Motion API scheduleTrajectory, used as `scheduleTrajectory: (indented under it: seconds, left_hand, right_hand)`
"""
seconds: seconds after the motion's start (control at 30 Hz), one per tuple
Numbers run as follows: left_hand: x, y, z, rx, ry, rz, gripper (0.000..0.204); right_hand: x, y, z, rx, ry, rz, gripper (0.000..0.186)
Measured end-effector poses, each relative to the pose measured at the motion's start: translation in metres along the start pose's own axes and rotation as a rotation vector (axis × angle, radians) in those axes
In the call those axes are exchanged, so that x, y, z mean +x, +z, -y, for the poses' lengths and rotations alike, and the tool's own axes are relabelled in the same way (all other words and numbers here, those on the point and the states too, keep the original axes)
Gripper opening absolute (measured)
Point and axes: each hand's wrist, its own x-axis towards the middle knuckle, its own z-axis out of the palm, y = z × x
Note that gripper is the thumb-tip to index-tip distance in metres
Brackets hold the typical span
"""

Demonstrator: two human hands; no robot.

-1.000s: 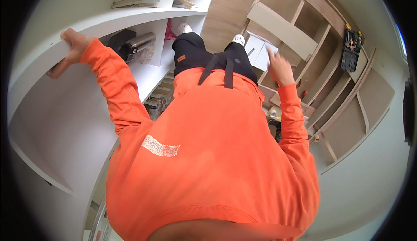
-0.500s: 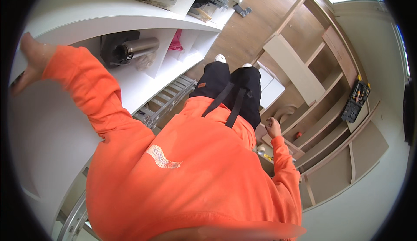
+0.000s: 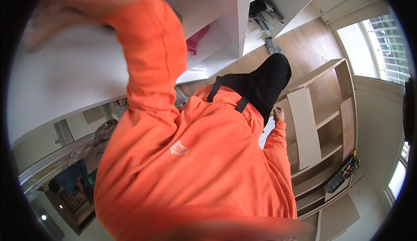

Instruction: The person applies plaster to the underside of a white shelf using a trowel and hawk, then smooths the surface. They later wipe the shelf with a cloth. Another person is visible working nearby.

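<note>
1. White cabinet (image 3: 65, 80): upper left of the view, a broad flat white face, with open compartments further along towards the top middle.
2. My left hand (image 3: 74, 6) is raised over that white face near its far edge. It is heavily blurred, so I can't tell whether the fingers are spread or curled, or whether they are touching.
3. My right hand (image 3: 278, 114) hangs low at my right side, small in the view and beside my black trousers (image 3: 265, 84). No object shows in it, and I can't tell whether the fingers are apart or together.
4. Step, as I judge it: I am up high, reaching or bracing at the cabinet with my left arm, while my right arm is free.
5. Any next move calls for steady footing first. My left hand needs a firm flat hold on the white face before my weight shifts.
6. Aluminium ladder (image 3: 65, 154): below the cabinet on the lower left, running slantwise.
7. Pink item (image 3: 197, 41): inside one open compartment. Its kind is unclear.
8. Wooden shelf unit (image 3: 334, 93): lies on the wood floor (image 3: 299, 45) at right, with a loose board (image 3: 304, 128) resting across it.
9. Open tool case (image 3: 343, 178): at the lower right, just beside the shelf unit.
10. Window (image 3: 373, 45): far right, bright.
</note>
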Motion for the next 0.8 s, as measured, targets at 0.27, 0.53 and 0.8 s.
scheduleTrajectory:
  seconds: [0.27, 0.53, 0.8]
  left_hand:
    - [-0.100, -0.240, 0.104, 1.154, -0.218, 0.821, 0.055]
    - [-0.116, -0.280, 0.217, 1.120, -0.923, 1.173, 0.071]
    - [-0.078, -0.306, 0.235, 1.454, -0.821, 0.917, 0.047]
  right_hand:
    - [0.044, -0.031, 0.147, -0.216, -0.418, -0.157, 0.032]
    - [0.107, -0.042, 0.147, 0.162, -0.217, -0.021, 0.024]
    - [-0.027, 0.056, -0.049, 0.116, 0.485, 0.102, 0.027]
